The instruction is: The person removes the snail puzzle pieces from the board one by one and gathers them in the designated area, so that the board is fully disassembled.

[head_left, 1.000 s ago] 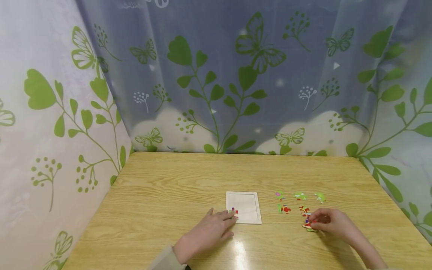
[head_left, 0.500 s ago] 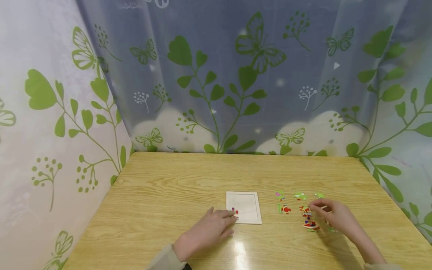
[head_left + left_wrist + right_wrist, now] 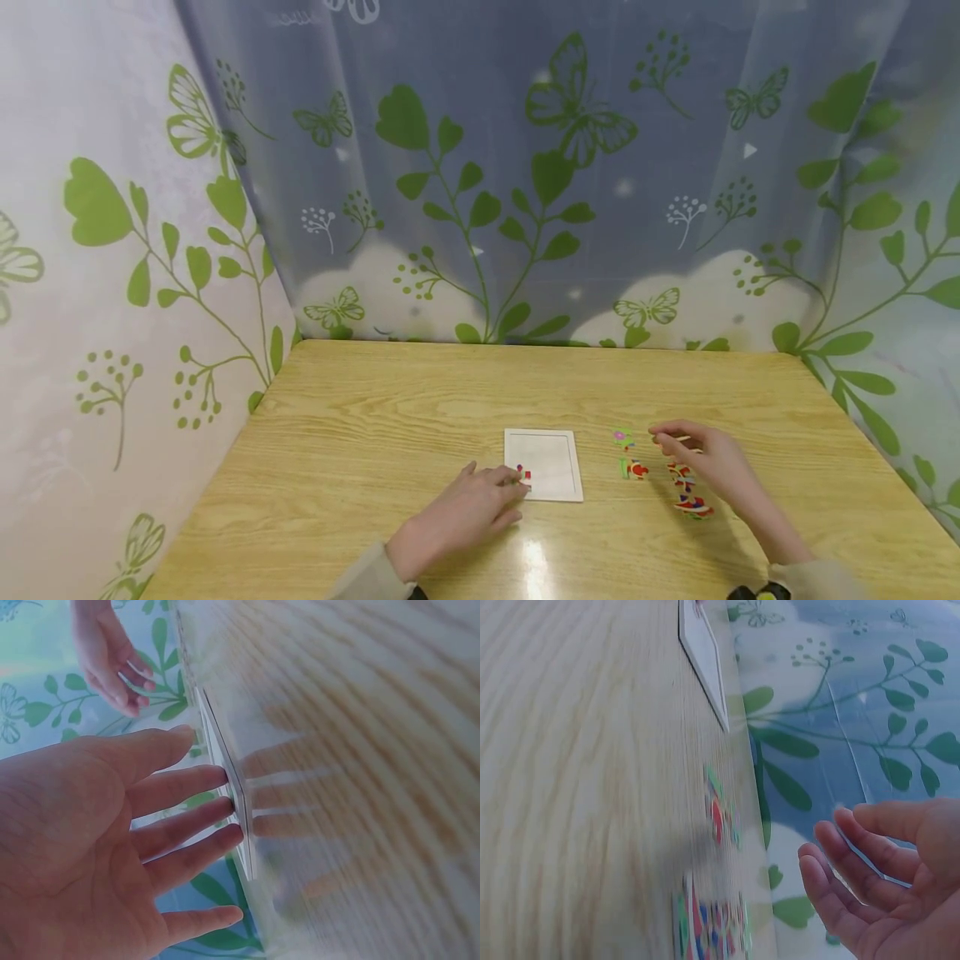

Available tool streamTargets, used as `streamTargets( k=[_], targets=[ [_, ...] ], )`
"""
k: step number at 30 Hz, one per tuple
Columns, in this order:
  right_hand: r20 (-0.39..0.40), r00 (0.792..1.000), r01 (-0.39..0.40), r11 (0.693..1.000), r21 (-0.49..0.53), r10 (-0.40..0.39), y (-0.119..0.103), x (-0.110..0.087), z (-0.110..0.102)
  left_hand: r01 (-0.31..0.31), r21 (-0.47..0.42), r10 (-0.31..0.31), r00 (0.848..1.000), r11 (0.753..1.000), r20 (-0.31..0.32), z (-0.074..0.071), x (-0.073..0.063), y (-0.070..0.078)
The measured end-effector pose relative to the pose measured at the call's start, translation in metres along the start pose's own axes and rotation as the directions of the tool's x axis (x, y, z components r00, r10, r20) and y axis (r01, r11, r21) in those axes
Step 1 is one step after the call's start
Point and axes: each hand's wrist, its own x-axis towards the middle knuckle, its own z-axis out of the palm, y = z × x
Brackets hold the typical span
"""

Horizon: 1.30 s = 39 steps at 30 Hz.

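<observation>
My left hand (image 3: 468, 517) lies with fingers spread, fingertips on the near left corner of a white puzzle frame (image 3: 543, 454). Under those fingertips shows part of a red-and-purple puzzle piece (image 3: 527, 475). In the left wrist view, the fingers (image 3: 196, 784) meet the frame's edge. My right hand (image 3: 708, 458) hovers above the loose puzzle pieces at the right, fingers loosely bent. The right wrist view shows nothing between its fingers (image 3: 855, 862). Below it lie colourful pieces (image 3: 693, 506), and left of it a red-and-green piece (image 3: 633, 469) and a pink-flower piece (image 3: 622, 437). The hand covers some others.
The wood-grain table (image 3: 390, 400) carries the frame and pieces. Behind it hangs a blue curtain (image 3: 480, 275) printed with green leaves and butterflies. Pale patterned cloth (image 3: 172, 333) closes off the left side, with similar cloth at the right.
My right hand has left the near red-and-blue pieces, risen, and moved away from me and to the left over the upper row. The left hand has stayed at the frame's corner.
</observation>
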Motion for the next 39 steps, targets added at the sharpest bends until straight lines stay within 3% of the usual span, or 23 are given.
streamTargets(
  k=[6,19,31,39],
  targets=[
    [0.026,0.999,0.029,0.996,0.088,-0.032,-0.013,0.010,0.015,-0.003,0.000,0.003,1.000,1.000,-0.001,-0.001,-0.001,0.001],
    [0.084,0.991,0.088,0.981,0.174,-0.104,-0.037,0.030,0.050,-0.017,-0.004,0.017,1.000,1.000,-0.022,0.001,-0.002,0.001],
    [0.122,0.972,0.180,0.970,0.165,-0.201,-0.056,0.041,0.086,-0.021,-0.011,0.020,0.999,1.000,-0.040,0.003,-0.003,-0.002],
    [0.153,0.969,0.180,0.977,0.117,-0.196,-0.062,0.041,0.106,0.021,-0.016,-0.022,1.000,1.000,-0.020,0.002,-0.012,-0.006]
  ],
)
